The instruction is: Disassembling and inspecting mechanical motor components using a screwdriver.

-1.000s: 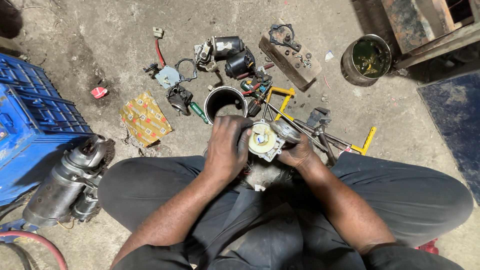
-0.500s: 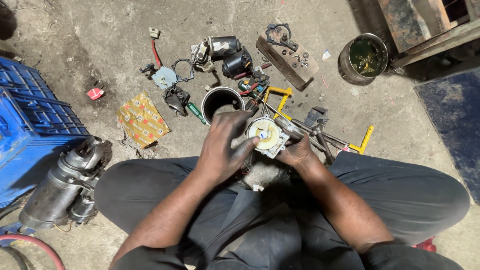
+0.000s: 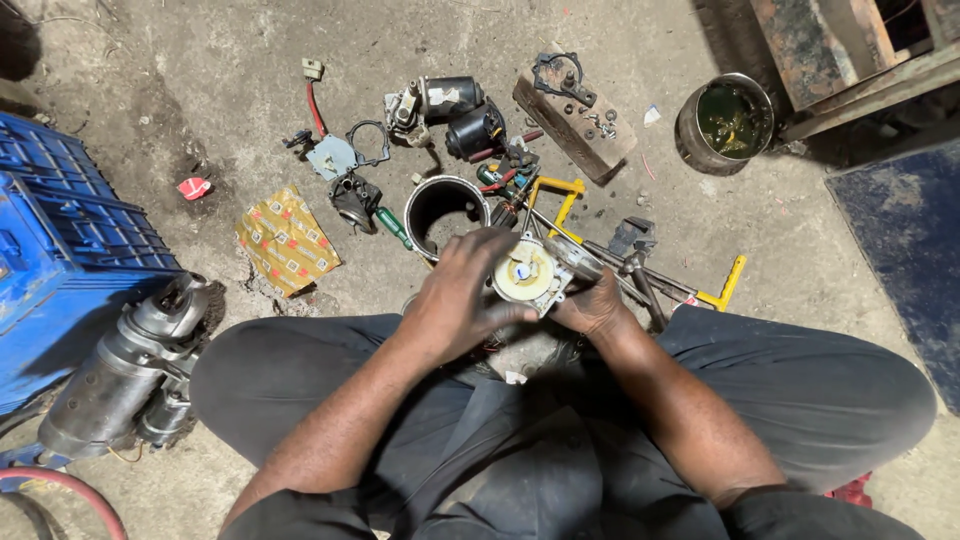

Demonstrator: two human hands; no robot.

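I've got both hands wrapped on one small motor assembly with a round cream end face, held above my lap: left hand gripping from the left, right hand clamped under its right side. On the concrete floor ahead I count one open black cylinder housing, one dirty tin of dark liquid, one yellow patterned packet. One grey starter motor lies beside one blue crate.
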